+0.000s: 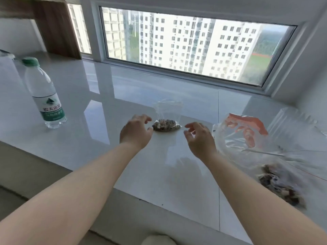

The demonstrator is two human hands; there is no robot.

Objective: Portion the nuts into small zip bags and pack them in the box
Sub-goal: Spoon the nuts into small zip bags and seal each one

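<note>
- The small zip bag (pixel 167 119) stands upright near the middle of the glossy white sill (pixel 109 96), its clear top rising open and a layer of nuts (pixel 166 126) settled across its bottom.
- The left hand (pixel 135 132) hovers just left of the bag's base, fingers loosely curled and holding nothing; whether the fingertips touch the plastic cannot be told.
- The right hand (pixel 199 137) hovers just right of the bag, fingers relaxed and spread, gripping nothing.
- A large clear bag (pixel 247 138) with orange print lies toward the sill's right edge, beside the right wrist; more nuts show through its near end, blurred.
- A water bottle (pixel 44 92) with a green cap stands upright near the sill's left edge, well apart from the hands.
- The window (pixel 194 45) runs along the sill's far edge.
</note>
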